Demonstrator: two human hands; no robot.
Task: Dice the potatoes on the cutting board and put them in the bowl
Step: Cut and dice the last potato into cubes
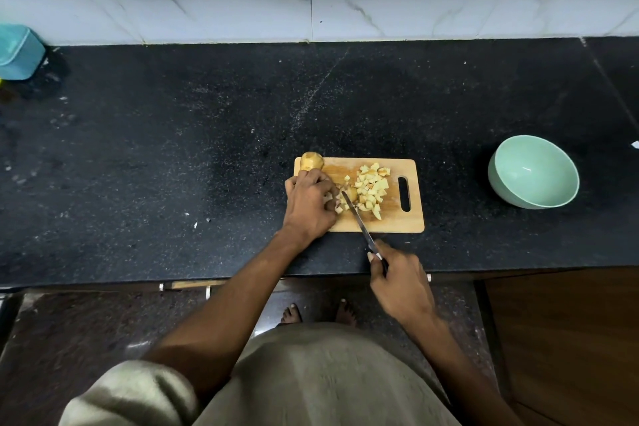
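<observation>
The green bowl [533, 172] held nothing; left fingers [328, 199] pinned potato pieces [371, 190] on the board [390, 223], right hand [401, 282] gripped the knife [359, 221]

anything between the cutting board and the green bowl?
No. In the head view the stretch of black counter between the cutting board and the green bowl is bare; the diced potato sits on the board.

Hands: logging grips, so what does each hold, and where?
Right hand grips the steel knife by its handle; left hand holds down pale potato pieces.
</observation>
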